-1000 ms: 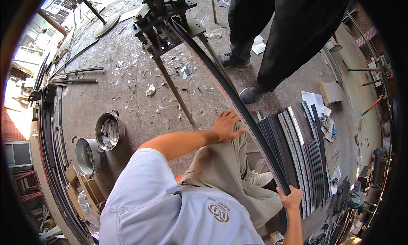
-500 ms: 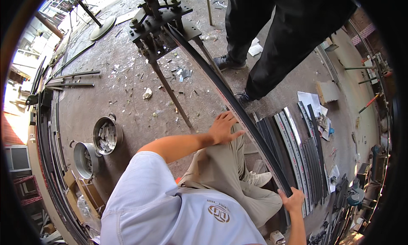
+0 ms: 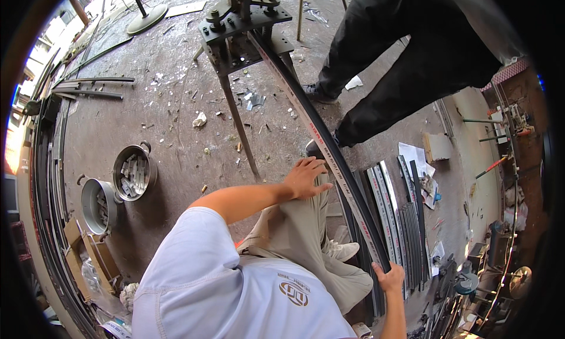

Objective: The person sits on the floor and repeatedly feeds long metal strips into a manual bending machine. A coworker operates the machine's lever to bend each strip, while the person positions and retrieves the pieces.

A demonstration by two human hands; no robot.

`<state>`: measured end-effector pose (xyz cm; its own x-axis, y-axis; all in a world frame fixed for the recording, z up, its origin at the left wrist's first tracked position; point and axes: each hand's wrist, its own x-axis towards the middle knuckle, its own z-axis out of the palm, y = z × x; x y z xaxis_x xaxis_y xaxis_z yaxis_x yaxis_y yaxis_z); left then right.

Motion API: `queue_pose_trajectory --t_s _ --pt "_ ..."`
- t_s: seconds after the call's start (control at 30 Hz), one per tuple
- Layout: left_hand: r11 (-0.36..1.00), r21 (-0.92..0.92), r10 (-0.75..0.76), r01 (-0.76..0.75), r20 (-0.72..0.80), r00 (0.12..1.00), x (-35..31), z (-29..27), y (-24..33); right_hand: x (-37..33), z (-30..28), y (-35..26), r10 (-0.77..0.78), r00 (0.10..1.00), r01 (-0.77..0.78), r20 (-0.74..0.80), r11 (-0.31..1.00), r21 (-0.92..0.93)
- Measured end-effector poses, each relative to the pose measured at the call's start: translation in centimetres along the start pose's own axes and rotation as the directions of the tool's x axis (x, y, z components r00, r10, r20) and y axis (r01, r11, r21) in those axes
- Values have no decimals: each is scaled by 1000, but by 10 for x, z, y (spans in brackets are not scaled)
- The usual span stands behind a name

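A long, gently curved black metal profile (image 3: 344, 165) with a white printed film along one side runs from a dark steel stand machine (image 3: 247, 27) down toward me. Its near end is in my right hand (image 3: 389, 277), with the fingers closed round it and the thumb on top. My left hand (image 3: 307, 179) lies on my bent knee, fingers spread, holding nothing, just left of the profile. The profile's far end sits among the rollers and plates of the machine, so its tip is hidden.
Beyond the profile stands another person in dark trousers (image 3: 376, 109). Several profiles (image 3: 391, 209) lie on the floor at my right. Two metal pots (image 3: 144, 183) of short metal pieces stand at left. Scraps litter the floor; a round-based stand (image 3: 147, 19) is farther back.
The whole view has shifted a little. The profile's white filmed side shows more broadly now. My right hand keeps hold of its end, and my left hand stays on the knee.
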<state>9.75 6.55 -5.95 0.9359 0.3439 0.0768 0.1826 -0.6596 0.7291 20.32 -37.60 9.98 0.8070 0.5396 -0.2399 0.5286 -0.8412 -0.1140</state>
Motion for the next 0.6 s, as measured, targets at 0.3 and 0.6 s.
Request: queue_pose_trajectory --t_s 0.3,0.6 --pt "998 -55 28 -31 -50 998 -3 8 -11 -8 -1 -5 27 1000 -27 -9 1000 -2" --pt "945 -309 -154 105 -141 978 11 23 -34 -4 -5 2 140 982 -140 123 990 -11"
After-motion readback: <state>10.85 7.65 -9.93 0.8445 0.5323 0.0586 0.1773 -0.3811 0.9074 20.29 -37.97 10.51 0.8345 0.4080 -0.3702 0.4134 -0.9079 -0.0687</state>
